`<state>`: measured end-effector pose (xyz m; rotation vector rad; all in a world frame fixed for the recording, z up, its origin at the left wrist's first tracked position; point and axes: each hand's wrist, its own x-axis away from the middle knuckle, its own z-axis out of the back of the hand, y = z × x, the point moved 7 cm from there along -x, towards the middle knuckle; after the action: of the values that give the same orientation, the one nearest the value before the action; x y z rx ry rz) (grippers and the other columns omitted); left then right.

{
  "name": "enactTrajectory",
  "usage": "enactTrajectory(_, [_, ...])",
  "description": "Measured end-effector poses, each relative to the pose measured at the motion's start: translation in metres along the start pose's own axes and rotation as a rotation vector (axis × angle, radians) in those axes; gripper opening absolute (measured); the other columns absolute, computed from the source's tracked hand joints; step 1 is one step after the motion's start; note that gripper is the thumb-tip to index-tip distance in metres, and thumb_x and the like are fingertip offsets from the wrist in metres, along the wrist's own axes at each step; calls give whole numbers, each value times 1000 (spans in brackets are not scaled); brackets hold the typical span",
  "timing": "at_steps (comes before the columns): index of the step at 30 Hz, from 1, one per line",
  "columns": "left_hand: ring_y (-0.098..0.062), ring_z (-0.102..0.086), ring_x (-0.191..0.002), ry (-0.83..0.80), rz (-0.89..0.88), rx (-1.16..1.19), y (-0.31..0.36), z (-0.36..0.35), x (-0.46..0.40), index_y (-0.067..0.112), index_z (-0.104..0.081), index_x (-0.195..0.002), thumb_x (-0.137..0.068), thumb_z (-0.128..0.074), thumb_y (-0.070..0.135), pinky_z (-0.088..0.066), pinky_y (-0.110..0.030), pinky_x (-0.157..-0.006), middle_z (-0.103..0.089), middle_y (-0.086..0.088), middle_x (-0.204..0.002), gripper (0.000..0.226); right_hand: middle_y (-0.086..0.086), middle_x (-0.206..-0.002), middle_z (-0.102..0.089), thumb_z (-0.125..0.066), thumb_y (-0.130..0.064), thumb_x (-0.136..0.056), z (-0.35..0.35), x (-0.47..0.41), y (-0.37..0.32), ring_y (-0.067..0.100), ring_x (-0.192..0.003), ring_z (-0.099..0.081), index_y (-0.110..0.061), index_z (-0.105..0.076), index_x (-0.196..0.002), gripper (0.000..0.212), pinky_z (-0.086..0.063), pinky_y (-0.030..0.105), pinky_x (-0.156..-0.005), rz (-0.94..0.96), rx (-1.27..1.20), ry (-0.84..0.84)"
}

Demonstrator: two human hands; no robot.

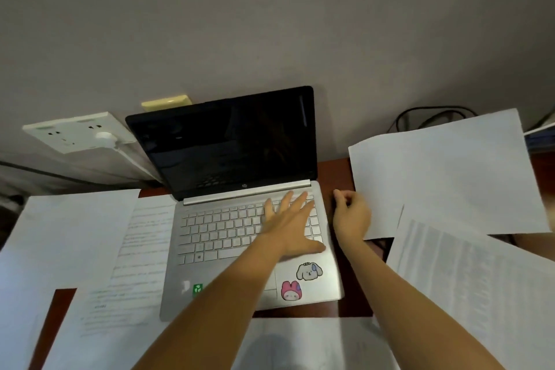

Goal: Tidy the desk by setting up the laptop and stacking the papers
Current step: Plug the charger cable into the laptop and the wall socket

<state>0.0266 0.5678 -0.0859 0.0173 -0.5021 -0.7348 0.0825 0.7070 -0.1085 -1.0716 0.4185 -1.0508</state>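
A silver laptop (234, 252) stands open on the brown desk (336, 171), its screen (228, 141) dark and two cartoon stickers on the palm rest. My left hand (289, 224) lies flat with spread fingers on the right side of the keyboard. My right hand (351, 216) is on the desk just beside the laptop's right rear corner, fingers curled; what they hold, if anything, is hidden. Loose papers lie around: a blank sheet (60, 234) and a printed sheet (141, 249) on the left, a blank sheet (444, 171) and a printed sheet (468, 279) on the right, another sheet (300, 339) in front.
The desk abuts a grey wall. A white wall socket (75, 132) with a white plug (105, 137) and its cord sits behind the laptop's left side, a yellowish plate (166, 102) above it. Black cables (432, 114) loop at the back right.
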Motion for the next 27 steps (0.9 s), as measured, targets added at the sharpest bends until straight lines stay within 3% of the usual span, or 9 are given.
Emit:
enactTrajectory(3, [-20,12,-148,-37,18,-32,5,0,-10,25,-6,-152,-67,-63,69,9,-61,-112,7,6,-162,112,12,-98,-70,-55,-26,-95,-3,-6,3,23,-86,-59,-4,-67,-102,26,-39,27,-73,-68,-87,-19])
enactTrajectory(6, [-19,11,-148,-41,24,-69,8,-1,-14,23,-2,-152,-64,-67,69,7,-61,-113,10,6,-161,118,13,-106,-70,-58,-25,-92,-9,-15,8,29,-100,-62,-8,-66,-110,26,-46,35,-88,-202,-191,-64])
enactTrajectory(8, [-18,10,-148,-46,41,-55,10,0,-15,23,0,-152,-62,-69,68,5,-61,-113,11,7,-161,122,12,-102,-71,-61,-24,-90,-15,-19,11,27,-97,-64,-11,-65,-109,23,-48,40,-93,-285,-278,-92])
enactTrajectory(11, [-18,9,-149,-50,54,-59,13,2,-15,22,-1,-152,-61,-71,66,3,-61,-114,10,6,-161,123,9,-87,-72,-63,-21,-89,-23,-19,12,21,-78,-62,-8,-68,-103,19,-52,39,-84,-329,-327,-130])
enactTrajectory(16, [-18,10,-148,-65,71,-52,16,3,-14,21,-1,-152,-62,-73,63,2,-61,-114,10,6,-161,123,3,-68,-68,-65,-21,-88,-24,-20,13,21,-67,-62,-9,-73,-89,14,-57,41,-78,-333,-294,-137])
enactTrajectory(21, [-17,12,-148,-81,80,-38,17,3,-14,20,0,-152,-63,-75,61,2,-61,-115,10,6,-161,124,13,-81,-73,-65,-20,-88,-22,-20,11,35,-81,-69,-11,-73,-83,13,-58,45,-78,-316,-236,-149])
enactTrajectory(27, [-16,13,-148,-88,94,-18,16,2,-15,21,1,-152,-62,-76,59,4,-61,-115,11,8,-161,125,13,-82,-72,-65,-20,-89,-21,-17,6,33,-79,-69,-11,-71,-84,12,-58,43,-77,-293,-208,-188])
